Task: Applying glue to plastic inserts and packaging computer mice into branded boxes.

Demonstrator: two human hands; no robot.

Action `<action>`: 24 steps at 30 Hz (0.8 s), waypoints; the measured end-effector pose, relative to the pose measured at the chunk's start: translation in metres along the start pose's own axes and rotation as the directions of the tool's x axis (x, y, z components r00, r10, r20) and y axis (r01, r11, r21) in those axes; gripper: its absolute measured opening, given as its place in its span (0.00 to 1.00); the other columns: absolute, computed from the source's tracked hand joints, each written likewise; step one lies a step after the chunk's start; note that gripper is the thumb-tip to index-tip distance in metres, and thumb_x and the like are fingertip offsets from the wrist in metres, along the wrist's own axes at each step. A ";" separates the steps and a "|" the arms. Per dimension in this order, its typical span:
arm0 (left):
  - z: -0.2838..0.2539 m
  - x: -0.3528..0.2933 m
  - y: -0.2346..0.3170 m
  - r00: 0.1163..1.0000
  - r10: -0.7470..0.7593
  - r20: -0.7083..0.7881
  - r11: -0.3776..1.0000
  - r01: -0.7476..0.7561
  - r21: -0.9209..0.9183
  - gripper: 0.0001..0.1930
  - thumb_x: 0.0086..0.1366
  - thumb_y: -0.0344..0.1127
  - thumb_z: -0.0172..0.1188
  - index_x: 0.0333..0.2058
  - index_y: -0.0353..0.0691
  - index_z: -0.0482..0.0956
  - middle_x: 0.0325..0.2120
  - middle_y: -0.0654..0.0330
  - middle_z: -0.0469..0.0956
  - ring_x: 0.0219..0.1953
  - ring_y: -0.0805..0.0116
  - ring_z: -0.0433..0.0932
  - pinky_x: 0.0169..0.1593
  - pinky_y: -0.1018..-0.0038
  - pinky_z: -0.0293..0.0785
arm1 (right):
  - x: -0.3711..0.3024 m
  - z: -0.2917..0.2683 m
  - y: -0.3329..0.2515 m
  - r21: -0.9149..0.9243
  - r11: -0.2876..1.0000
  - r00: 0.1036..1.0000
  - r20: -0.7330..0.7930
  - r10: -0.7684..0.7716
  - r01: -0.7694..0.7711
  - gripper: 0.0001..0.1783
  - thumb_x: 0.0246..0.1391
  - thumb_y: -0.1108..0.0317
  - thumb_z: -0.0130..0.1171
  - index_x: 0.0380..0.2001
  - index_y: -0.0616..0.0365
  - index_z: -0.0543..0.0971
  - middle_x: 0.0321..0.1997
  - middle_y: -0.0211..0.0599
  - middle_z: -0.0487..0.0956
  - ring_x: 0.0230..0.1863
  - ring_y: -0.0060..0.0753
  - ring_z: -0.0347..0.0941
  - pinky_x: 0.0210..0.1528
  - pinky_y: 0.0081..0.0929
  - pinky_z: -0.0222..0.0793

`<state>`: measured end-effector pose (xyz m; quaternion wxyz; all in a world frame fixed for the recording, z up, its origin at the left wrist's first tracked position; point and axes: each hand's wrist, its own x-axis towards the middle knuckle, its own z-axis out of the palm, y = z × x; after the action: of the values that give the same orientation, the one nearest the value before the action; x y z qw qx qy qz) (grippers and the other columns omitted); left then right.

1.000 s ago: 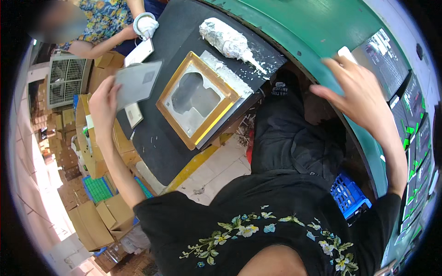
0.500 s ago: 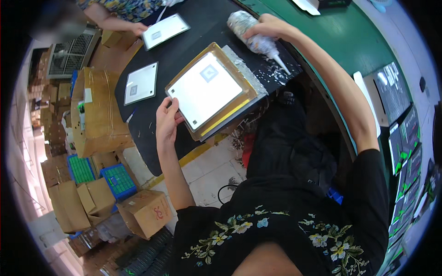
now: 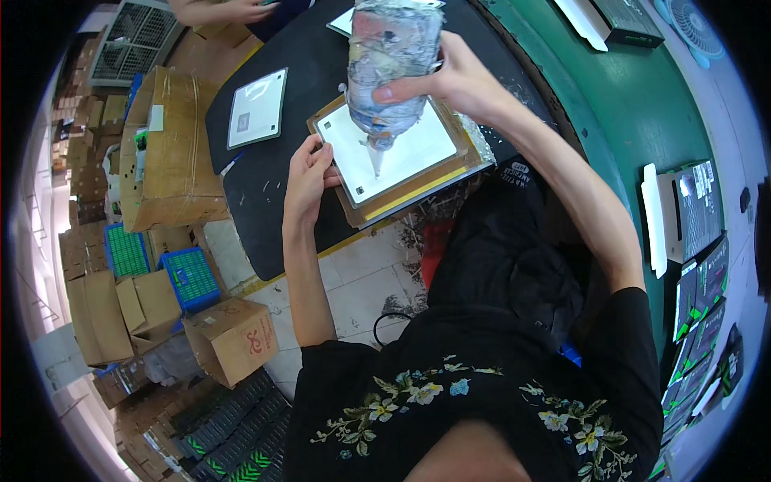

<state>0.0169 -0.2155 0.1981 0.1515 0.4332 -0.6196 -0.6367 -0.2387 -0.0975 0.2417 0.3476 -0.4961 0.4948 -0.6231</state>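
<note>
Your bottle (image 3: 392,60) was mottled grey and white; your panel (image 3: 434,140) was white with black corner squares; the frame (image 3: 413,185) brown with a yellow stripe; the counter (image 3: 257,193) black; and your shirt (image 3: 482,361) black with pale flowers.

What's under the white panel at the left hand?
The white panel lies over a brown-bordered frame; the border shows past the panel's lower and right edges. The frame's middle is covered, so nothing there can be seen.
</note>
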 end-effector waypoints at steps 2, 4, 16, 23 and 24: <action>0.005 0.002 0.001 1.000 0.007 0.003 1.000 -0.007 -0.013 0.10 0.72 0.36 0.50 0.46 0.38 0.72 0.29 0.63 0.79 0.26 0.80 0.79 0.31 0.84 0.76 | 0.009 0.002 0.014 0.014 1.000 0.997 -0.073 0.013 -0.012 0.29 0.40 0.66 0.76 0.47 0.65 0.78 0.48 0.45 0.81 0.49 0.35 0.79 0.56 0.33 0.71; 0.009 0.005 0.004 1.000 0.025 0.017 1.000 -0.025 -0.011 0.10 0.73 0.36 0.49 0.47 0.38 0.72 0.29 0.63 0.79 0.26 0.80 0.79 0.31 0.83 0.77 | 0.016 -0.007 0.020 0.116 0.992 0.971 -0.239 -0.011 0.040 0.27 0.40 0.67 0.75 0.45 0.65 0.79 0.46 0.43 0.82 0.47 0.34 0.79 0.55 0.33 0.72; 0.018 0.010 0.007 1.000 0.021 -0.005 0.998 -0.020 0.055 0.13 0.73 0.37 0.49 0.51 0.40 0.72 0.30 0.66 0.79 0.27 0.84 0.78 0.30 0.86 0.76 | 0.010 -0.058 -0.005 0.133 0.991 0.940 -0.339 0.029 0.017 0.28 0.40 0.77 0.72 0.48 0.62 0.75 0.45 0.37 0.81 0.47 0.30 0.77 0.55 0.30 0.71; 0.003 -0.014 0.011 0.998 0.066 -0.024 0.997 -0.066 -0.034 0.21 0.73 0.36 0.49 0.61 0.37 0.63 0.34 0.62 0.79 0.32 0.80 0.79 0.33 0.85 0.75 | -0.008 -0.063 -0.027 0.123 0.985 0.988 -0.078 0.132 -0.122 0.26 0.48 0.69 0.68 0.51 0.63 0.75 0.49 0.41 0.80 0.50 0.32 0.76 0.56 0.32 0.69; 0.004 -0.017 0.011 0.996 0.086 -0.028 0.992 -0.088 -0.088 0.22 0.73 0.34 0.49 0.62 0.37 0.62 0.33 0.62 0.80 0.31 0.80 0.79 0.32 0.84 0.74 | 0.002 -0.069 -0.023 0.131 0.983 0.990 -0.049 0.132 -0.125 0.24 0.54 0.64 0.64 0.52 0.63 0.75 0.50 0.44 0.80 0.50 0.35 0.76 0.57 0.33 0.69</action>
<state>0.0199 -0.2032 0.2140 0.2060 0.4063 -0.6071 -0.6511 -0.3044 -0.0742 0.2628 0.4039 -0.4217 0.4947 -0.6437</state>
